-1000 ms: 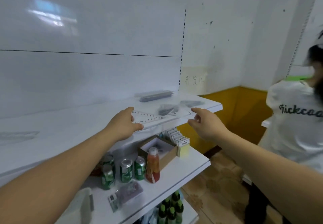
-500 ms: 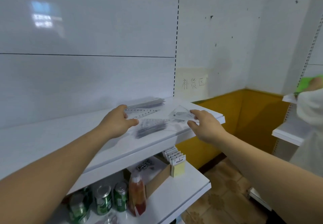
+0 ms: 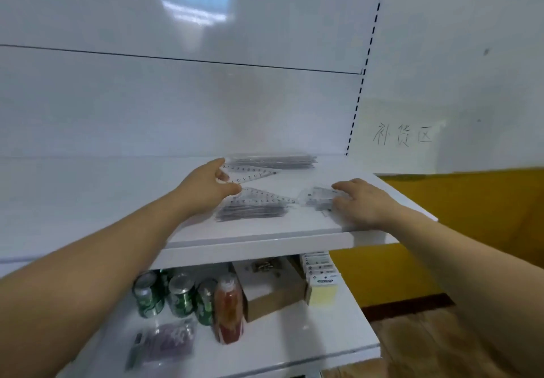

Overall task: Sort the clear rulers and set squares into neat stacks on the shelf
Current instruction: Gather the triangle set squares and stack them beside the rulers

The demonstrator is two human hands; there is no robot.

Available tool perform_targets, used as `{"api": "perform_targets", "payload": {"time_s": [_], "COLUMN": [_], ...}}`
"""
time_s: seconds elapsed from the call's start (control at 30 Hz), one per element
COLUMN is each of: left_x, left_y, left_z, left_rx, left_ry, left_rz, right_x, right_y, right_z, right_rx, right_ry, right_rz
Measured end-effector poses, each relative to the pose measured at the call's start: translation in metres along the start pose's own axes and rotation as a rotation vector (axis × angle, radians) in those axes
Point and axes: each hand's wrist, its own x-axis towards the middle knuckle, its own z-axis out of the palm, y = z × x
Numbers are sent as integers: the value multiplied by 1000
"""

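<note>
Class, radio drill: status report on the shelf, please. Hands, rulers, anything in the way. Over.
Left hand pinches set square. Right hand flat on small clear pile. Back stack and front stack lie apart. Nothing blocking.

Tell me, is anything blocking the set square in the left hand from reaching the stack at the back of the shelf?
Nothing visible does. The left hand pinches the clear set square, which lies just in front of the back stack with no other thing between them.
</note>
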Motion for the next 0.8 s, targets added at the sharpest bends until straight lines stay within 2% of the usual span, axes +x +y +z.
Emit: {"api": "perform_targets", "payload": {"time_s": [0.17, 0.3, 0.37, 0.43, 0.53, 0.63, 0.8], "left_x": [-22, -39, -45, -48, -53, -56, -53], "left_y": [-3, -4, -5, -5, -8, -12, -18], "left_z": [-1, -5, -5, -6, -6, -7, -9], "left_rx": [-37, -32, -39, -48, -74, -80, -134], "left_ry": [121, 137, 137, 140, 144, 159, 173], "left_rz": [-110, -149, -155, -158, -167, -158, -161], "right_x": [1, -1, -2, -4, -1, 8, 11], "right_y": [9, 9, -2, -27, -74, -99, -99], "right_z": [2, -2, -4, -5, 0, 9, 9], "right_rx": [-9, -96, -110, -8, 103, -1, 50], "right_ry": [-32, -34, 5, 23, -89, -162, -113], "right_rz": [-100, -104, -142, -241, -336, -367, -363]}}
